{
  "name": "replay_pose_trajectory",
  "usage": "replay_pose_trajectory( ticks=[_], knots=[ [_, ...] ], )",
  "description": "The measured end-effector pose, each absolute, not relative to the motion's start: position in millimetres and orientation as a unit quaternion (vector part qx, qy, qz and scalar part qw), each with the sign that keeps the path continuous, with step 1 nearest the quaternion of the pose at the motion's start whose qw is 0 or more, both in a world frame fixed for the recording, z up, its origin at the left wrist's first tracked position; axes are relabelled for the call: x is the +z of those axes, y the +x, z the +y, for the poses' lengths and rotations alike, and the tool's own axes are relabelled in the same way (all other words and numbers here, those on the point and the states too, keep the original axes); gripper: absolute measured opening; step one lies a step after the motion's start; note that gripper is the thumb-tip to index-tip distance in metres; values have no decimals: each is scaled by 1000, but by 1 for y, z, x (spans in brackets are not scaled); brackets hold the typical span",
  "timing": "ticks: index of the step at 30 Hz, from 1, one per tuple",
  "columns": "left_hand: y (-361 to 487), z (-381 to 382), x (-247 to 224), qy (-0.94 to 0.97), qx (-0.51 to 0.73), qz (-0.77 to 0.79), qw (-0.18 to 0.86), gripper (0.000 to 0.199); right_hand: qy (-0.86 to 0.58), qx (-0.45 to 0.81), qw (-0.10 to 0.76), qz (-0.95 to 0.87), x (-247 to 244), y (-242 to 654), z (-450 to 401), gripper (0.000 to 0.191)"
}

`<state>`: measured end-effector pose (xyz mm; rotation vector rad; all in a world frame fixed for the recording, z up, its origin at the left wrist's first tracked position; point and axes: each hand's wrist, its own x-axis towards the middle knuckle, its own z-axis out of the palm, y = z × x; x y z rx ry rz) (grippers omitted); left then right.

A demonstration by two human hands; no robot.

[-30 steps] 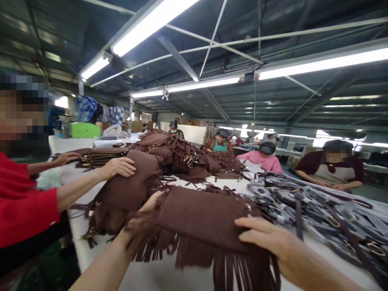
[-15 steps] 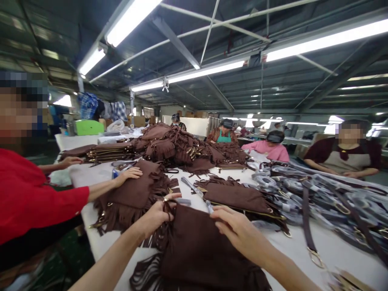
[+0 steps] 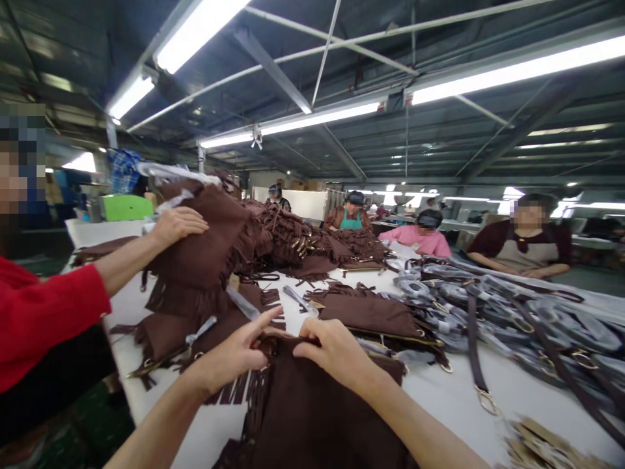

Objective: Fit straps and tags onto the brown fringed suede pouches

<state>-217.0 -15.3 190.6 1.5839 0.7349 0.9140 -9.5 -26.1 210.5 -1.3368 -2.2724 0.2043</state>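
A dark brown fringed bag [image 3: 322,410] stands tilted up in front of me, its strips hanging along the left side. My left hand [image 3: 229,358] grips its upper left corner, thumb on the near face and index finger stretched out over the top edge. Higher on the same edge, my right hand [image 3: 336,358] pinches the material between thumb and bent fingers. The fingertips behind the bag are hidden. Just beyond lies a stack of brown zippered bags [image 3: 366,316], with a plastic-wrapped strip [image 3: 299,299] beside it.
At left, a red-sleeved co-worker's hand [image 3: 178,225] holds up another fringed bag [image 3: 200,241]. A heap of brown bags [image 3: 288,241] fills the table's far side. Plastic-wrapped straps [image 3: 488,299] cover the right, with tan tags [image 3: 551,446] nearer me. Several people sit across the table.
My right hand has moved left along the bag's top edge, closer to my left hand. The co-worker has raised a fringed bag off the table. The view has shifted slightly right.
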Motion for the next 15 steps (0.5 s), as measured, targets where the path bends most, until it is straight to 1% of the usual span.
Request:
replay_pose_trajectory(
  ticks=[1,3,4,6,8,10,13,14,15],
  knots=[
    [-217,-15,188,652,393,319,565,75,-489,67,258,-831,209,-10,-25,14],
    [-214,-14,179,607,424,346,576,59,-460,74,259,-846,205,-5,-23,14],
    [-212,-14,174,589,441,364,571,48,-442,89,242,-859,204,1,-20,14],
    [-209,-15,164,573,463,393,550,33,-425,130,171,-880,201,24,-14,19],
    [-212,-15,161,582,488,403,510,29,-446,176,89,-873,200,56,-9,21],
    [-221,-13,164,603,512,412,451,28,-477,218,41,-851,198,89,-7,14],
    [-238,-9,175,636,522,428,373,28,-494,254,38,-831,194,124,-12,6],
    [-242,-7,179,640,526,432,356,29,-494,259,44,-829,191,130,-15,8],
    [-245,-6,183,641,532,435,343,30,-491,274,55,-825,187,134,-17,15]
  ],
)
